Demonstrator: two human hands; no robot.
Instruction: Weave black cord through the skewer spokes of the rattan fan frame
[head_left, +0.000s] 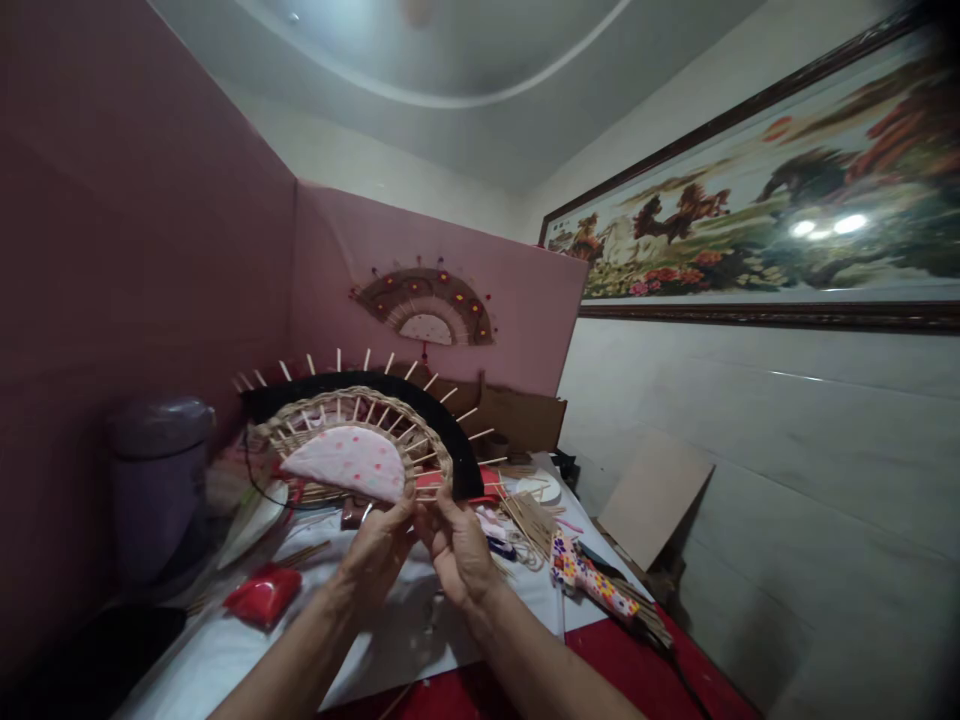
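Both hands hold up a woven fan (457, 455) made of thin wooden sticks, with a black outer band, a tan braided band and a white half-round centre dotted in pink. My left hand (382, 540) is closed on the fan near the right end of the white centre. Just to its right, my right hand (459, 548) grips the lower right end, by the braided and black bands. Stick ends poke out past the black edge. Fingertips behind the fan are hidden. A similar finished fan (450, 290) hangs on the pink board behind.
A red packet (264, 596) lies on the white cloth at left, near a purple thermos-like container (161, 490). To the right are a floral-wrapped glue-gun-shaped tool (592, 578), a white tape roll (541, 488), cord and loose sticks. A board (656, 500) leans on the wall.
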